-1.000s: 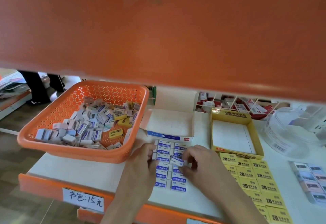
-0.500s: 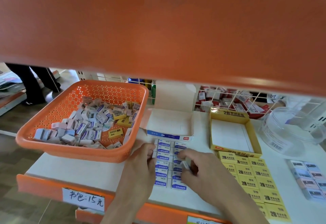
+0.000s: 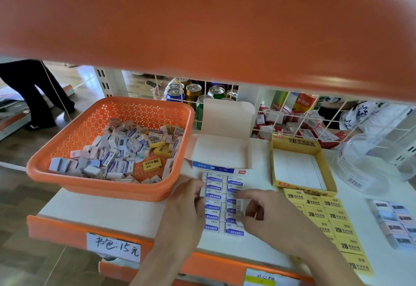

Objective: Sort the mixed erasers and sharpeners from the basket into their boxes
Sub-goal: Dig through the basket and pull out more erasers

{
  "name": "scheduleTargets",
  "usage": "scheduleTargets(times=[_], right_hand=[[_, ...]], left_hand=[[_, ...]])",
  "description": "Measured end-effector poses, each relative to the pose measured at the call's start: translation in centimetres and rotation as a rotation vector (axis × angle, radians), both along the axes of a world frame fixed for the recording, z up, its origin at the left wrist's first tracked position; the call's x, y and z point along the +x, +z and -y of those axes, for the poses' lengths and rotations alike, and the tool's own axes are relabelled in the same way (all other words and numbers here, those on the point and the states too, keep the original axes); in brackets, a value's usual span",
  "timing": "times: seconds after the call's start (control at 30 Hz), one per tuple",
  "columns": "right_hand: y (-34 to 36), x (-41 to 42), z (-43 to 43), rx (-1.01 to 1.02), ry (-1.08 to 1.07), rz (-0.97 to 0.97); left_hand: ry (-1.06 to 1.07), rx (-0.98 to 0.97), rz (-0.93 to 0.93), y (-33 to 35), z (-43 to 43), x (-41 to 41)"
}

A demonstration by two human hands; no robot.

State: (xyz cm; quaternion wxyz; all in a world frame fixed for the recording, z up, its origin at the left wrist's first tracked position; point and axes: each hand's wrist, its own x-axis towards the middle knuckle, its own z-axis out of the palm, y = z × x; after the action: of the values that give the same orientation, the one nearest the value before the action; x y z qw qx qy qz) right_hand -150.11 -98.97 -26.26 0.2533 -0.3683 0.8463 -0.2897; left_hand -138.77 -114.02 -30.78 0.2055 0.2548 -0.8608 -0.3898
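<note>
On the white shelf board [image 3: 112, 209], right of the orange perforated plastic basket [image 3: 101, 184] and before the open white-and-blue cardboard box [image 3: 221, 150], sit two columns of white-and-blue sleeved erasers [image 3: 213, 197]. Fingers flat, the left hand [image 3: 186, 204] braces their edge; the right hand [image 3: 267, 213] pinches one tilted eraser [image 3: 239, 206]. I'd drop it flat, label up, then square both columns.

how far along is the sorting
Done: blue erasers and yellow erasers lie in rows. In hand: the right hand pinches one eraser at the blue rows, the left hand touching them. Left: basket holds a big pile; white box and yellow box are empty.
</note>
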Motion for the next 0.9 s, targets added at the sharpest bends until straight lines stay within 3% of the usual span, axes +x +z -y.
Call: scheduleTargets(times=[0.23,0.4,0.9], right_hand=[[-0.7,0.7,0.6,0.004,-0.105,-0.254],[-0.6,0.2,-0.2,-0.001,-0.072,-0.162],[-2.0,0.2,1.5,-0.085,-0.126,-0.363]], left_hand=[[0.007,0.034,0.028,0.2,0.1,0.1],[0.016,0.049,0.03,0.3,0.1,-0.1],[0.035,0.079,0.056,0.2,0.1,-0.6]])
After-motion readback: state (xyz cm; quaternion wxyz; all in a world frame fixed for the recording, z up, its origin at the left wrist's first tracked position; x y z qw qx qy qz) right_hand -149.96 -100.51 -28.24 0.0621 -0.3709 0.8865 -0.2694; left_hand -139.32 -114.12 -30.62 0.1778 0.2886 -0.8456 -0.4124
